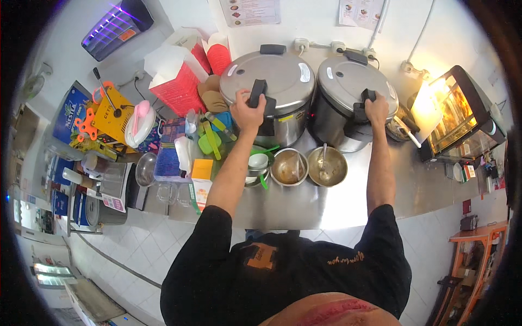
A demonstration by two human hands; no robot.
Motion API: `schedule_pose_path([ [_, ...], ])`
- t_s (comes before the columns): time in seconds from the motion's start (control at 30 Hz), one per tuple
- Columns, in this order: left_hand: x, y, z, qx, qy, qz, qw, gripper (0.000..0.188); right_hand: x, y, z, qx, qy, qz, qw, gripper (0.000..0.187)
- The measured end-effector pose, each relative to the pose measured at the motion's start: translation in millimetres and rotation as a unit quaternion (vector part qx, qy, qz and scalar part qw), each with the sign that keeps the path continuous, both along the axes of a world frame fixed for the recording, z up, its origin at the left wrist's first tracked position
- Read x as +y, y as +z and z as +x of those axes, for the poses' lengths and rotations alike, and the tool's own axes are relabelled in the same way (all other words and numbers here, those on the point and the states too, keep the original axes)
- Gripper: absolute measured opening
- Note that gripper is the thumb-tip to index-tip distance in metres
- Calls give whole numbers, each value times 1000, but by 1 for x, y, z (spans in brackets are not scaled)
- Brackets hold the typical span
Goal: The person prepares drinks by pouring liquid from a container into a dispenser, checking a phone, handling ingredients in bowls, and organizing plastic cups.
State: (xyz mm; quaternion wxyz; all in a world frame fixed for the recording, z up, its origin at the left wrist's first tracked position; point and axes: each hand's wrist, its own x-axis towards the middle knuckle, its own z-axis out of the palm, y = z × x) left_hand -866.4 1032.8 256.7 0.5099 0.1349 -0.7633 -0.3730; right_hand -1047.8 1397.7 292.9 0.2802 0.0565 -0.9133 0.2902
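Note:
Two large steel cookers stand side by side, the left cooker (291, 127) and the right cooker (331, 127), each with a metal lid lying on it. My left hand (248, 111) is closed round the black handle (258, 91) at the front of the left lid (274, 73). With its fingers bent, my right hand (376, 110) grips the black handle (367, 95) of the right lid (353, 76). In front of the cookers are two steel bowls; the left bowl (280, 163) has a utensil in it, and a fork (323, 168) stands in the right bowl (341, 173).
Stacked red paper boxes (176, 87), green-handled scoops (209, 138) and a blue striped container (169, 160) crowd the left. Small white bowls (258, 161) sit beside the steel ones. A lit glass warmer (454, 117) stands at right, near a pan (402, 122). The steel counter (293, 209) ends before my body.

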Motion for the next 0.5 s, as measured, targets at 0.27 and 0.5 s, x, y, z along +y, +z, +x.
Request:
schedule_pose_path([
  [0.27,27,5,-18,-22,38,-35,998,39,30,-4,-22,-65,18,51,996,54],
  [0.5,26,-9,-20,10,42,-48,998,38,34,-2,-22,-61,13,28,998,50],
])
